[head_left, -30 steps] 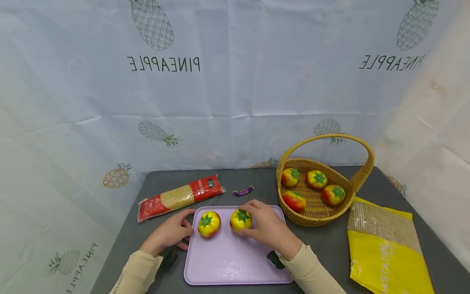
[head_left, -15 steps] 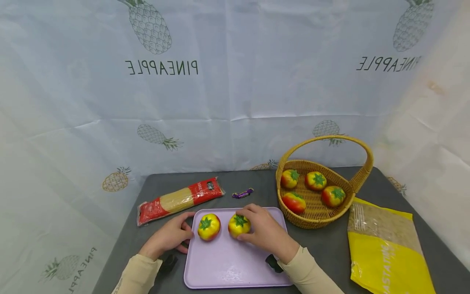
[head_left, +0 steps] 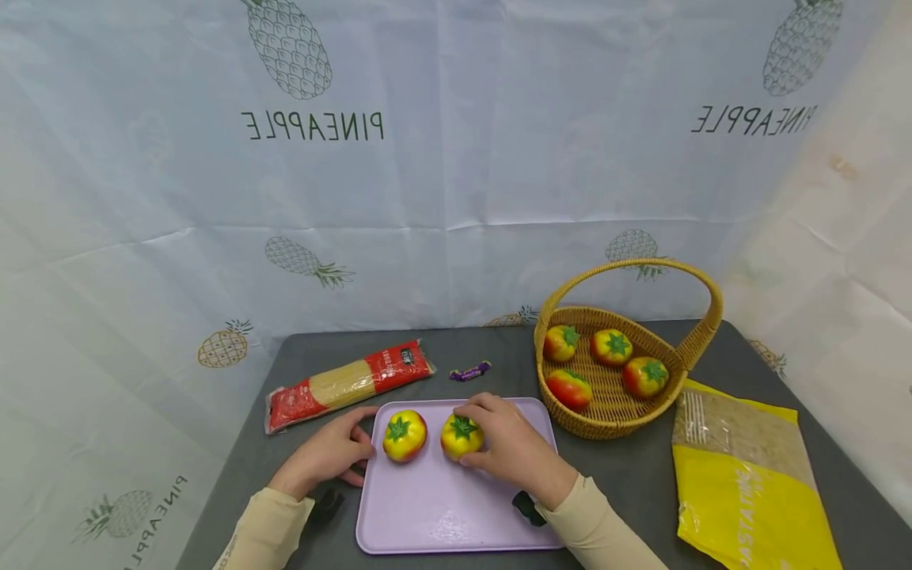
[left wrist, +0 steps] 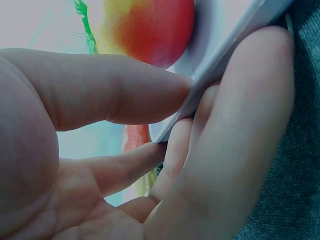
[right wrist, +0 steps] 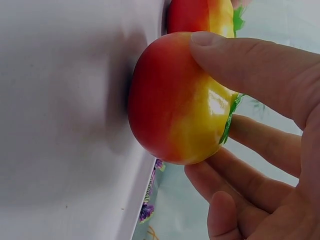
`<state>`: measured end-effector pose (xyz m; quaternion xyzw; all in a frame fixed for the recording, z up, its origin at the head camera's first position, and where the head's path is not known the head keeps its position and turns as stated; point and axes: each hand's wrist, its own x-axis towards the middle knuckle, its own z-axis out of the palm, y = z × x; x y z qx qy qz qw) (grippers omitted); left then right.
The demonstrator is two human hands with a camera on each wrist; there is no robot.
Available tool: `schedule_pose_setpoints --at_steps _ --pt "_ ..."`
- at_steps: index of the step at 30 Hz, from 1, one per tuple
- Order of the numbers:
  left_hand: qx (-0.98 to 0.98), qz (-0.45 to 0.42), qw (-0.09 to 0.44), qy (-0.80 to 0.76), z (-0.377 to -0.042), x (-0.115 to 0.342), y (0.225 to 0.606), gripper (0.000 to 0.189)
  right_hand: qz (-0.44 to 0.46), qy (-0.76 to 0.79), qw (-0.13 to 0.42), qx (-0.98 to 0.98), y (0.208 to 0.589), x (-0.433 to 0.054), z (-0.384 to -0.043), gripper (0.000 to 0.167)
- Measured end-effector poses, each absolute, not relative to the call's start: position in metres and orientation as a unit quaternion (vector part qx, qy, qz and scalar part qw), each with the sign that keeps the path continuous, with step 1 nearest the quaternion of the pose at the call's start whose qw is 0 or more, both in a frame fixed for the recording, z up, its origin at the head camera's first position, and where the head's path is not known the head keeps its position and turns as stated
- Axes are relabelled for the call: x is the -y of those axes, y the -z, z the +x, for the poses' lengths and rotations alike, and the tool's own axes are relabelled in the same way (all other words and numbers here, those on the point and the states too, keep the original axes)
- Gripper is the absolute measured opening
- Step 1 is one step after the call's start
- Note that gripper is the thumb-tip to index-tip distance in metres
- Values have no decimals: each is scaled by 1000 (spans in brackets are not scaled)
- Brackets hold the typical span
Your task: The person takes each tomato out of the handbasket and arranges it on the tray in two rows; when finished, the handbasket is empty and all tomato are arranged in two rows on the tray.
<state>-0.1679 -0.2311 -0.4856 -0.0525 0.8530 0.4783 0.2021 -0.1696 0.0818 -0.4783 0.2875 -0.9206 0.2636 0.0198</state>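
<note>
Pinching tray (head_left: pixel 456 507) at edge with left hand (head_left: pixel 324 453); gripping fruit (head_left: pixel 458 437) with curled fingers of right hand (head_left: pixel 516 445), near second fruit (head_left: pixel 404 437).

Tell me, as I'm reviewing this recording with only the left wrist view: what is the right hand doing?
Observer: The right hand grips a red-and-yellow tomato-like fruit between its thumb and fingers.
Operator: Is there any container besides the lilac tray?
Observer: Yes, a wicker basket stands off the tray's far right corner, with four similar fruits in it.
Operator: And what lies just past the middle of the tray's far edge?
Observer: A small purple-wrapped candy, lying on the dark gray tabletop.
</note>
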Motion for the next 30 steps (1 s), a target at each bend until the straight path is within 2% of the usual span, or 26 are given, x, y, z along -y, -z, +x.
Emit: schedule_pose_setpoints --at_steps 10,30 --pt "-853 -51 203 -479 -169 230 485 71 275 -267 0 923 474 -82 -170 66" --pt "-857 -52 199 -473 -169 230 486 71 276 -283 -1 919 469 -93 -172 69"
